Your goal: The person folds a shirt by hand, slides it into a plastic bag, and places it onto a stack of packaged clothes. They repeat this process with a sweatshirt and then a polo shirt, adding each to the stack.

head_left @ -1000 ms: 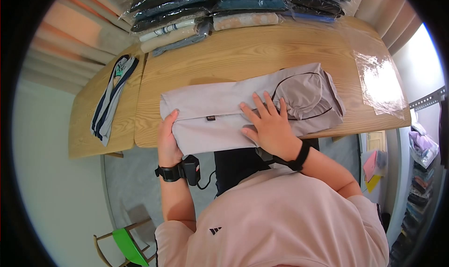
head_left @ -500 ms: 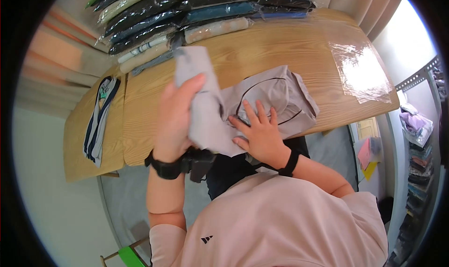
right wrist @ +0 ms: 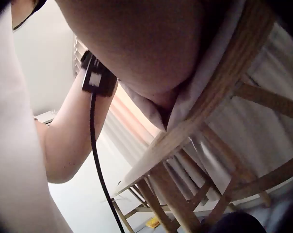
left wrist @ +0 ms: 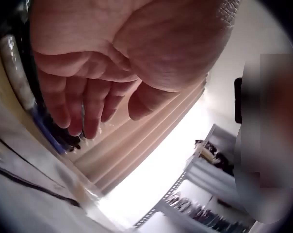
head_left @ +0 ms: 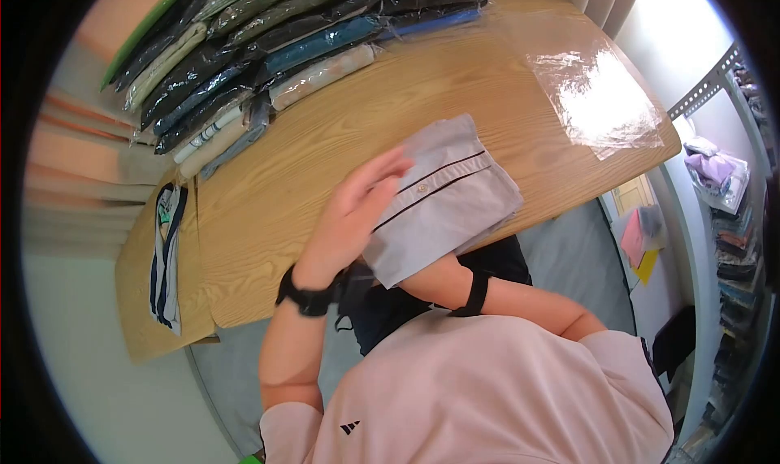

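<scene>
A light grey garment with thin dark piping lies folded over on itself near the table's front edge. My left hand is raised beside its left side, fingers extended and slightly bent. In the left wrist view the palm of that left hand faces the camera with nothing in it. My right hand reaches in beneath the folded layer from the front, and its fingers are hidden under the cloth. In the right wrist view, grey cloth hangs around that hand at the table edge.
Plastic-wrapped folded clothes are stacked along the back left of the wooden table. A clear plastic bag lies flat at the right. A striped navy and white garment rests at the far left. Shelving stands to the right.
My left hand carried the garment's left part over to the right, onto the rest, and has let go. The right hand, earlier flat on top, is now covered by the fold.
</scene>
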`<control>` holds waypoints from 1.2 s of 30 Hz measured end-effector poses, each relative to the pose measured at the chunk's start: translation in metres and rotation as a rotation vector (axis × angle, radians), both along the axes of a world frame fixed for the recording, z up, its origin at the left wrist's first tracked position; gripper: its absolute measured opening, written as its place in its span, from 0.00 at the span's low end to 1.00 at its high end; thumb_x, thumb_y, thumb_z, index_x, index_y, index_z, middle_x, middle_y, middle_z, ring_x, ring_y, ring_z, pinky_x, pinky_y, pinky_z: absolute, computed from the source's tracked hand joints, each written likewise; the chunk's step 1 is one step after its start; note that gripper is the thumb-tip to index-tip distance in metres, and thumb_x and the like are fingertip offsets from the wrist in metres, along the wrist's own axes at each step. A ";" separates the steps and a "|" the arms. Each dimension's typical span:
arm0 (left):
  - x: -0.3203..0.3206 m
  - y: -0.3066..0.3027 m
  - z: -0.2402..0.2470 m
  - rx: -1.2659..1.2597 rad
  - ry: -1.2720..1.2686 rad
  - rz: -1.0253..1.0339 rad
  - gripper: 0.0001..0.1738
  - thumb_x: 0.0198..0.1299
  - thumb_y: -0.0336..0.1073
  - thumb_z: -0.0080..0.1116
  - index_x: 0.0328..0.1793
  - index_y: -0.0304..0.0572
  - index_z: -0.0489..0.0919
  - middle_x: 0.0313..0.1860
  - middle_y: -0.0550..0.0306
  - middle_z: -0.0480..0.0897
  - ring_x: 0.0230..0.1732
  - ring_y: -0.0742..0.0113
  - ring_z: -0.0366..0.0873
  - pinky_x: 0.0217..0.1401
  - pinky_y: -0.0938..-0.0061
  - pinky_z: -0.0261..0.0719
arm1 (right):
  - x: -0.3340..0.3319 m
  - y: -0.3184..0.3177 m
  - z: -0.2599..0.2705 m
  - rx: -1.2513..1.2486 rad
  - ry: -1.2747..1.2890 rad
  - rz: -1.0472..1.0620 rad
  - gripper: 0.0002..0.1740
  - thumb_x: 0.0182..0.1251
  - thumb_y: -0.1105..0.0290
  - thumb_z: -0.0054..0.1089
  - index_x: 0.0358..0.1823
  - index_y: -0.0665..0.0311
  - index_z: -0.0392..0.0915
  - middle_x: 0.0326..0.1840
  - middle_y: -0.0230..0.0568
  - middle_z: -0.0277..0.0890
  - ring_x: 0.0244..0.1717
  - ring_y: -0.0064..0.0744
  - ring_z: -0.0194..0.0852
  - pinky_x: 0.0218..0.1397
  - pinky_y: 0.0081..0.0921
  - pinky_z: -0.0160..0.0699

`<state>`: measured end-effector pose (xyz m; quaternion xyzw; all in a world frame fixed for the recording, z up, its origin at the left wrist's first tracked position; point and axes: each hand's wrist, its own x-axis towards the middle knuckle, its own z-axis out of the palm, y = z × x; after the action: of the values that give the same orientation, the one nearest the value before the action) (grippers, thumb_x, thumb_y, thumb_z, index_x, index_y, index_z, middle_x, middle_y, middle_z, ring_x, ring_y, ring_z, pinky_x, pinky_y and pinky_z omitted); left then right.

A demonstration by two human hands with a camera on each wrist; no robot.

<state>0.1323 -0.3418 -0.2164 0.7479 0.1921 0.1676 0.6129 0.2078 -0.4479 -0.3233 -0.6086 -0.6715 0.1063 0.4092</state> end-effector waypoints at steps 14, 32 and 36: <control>-0.042 -0.038 -0.058 0.845 0.488 -0.013 0.34 0.60 0.55 0.51 0.72 0.55 0.62 0.76 0.43 0.49 0.75 0.35 0.41 0.70 0.38 0.43 | 0.054 -0.047 0.049 -0.328 -0.201 0.490 0.25 0.60 0.64 0.57 0.57 0.67 0.70 0.63 0.52 0.65 0.64 0.53 0.60 0.66 0.44 0.58; -0.045 -0.046 -0.074 0.971 0.437 0.139 0.45 0.41 0.55 0.69 0.69 0.60 0.67 0.74 0.46 0.52 0.74 0.36 0.44 0.66 0.35 0.49 | 0.154 0.111 0.094 -0.610 -0.340 0.261 0.17 0.62 0.58 0.54 0.41 0.64 0.79 0.40 0.49 0.78 0.46 0.48 0.75 0.51 0.37 0.71; -0.045 -0.048 -0.075 0.965 0.431 0.140 0.44 0.41 0.54 0.69 0.68 0.61 0.67 0.74 0.47 0.52 0.74 0.37 0.44 0.66 0.34 0.49 | 0.172 0.125 0.070 -0.464 -0.644 0.155 0.12 0.61 0.63 0.55 0.42 0.60 0.78 0.37 0.46 0.78 0.47 0.46 0.75 0.55 0.38 0.67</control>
<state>0.0874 -0.3893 -0.2912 0.9477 0.2640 0.1201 0.1330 0.3800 -0.3224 -0.2533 -0.6344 -0.7675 0.0893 0.0206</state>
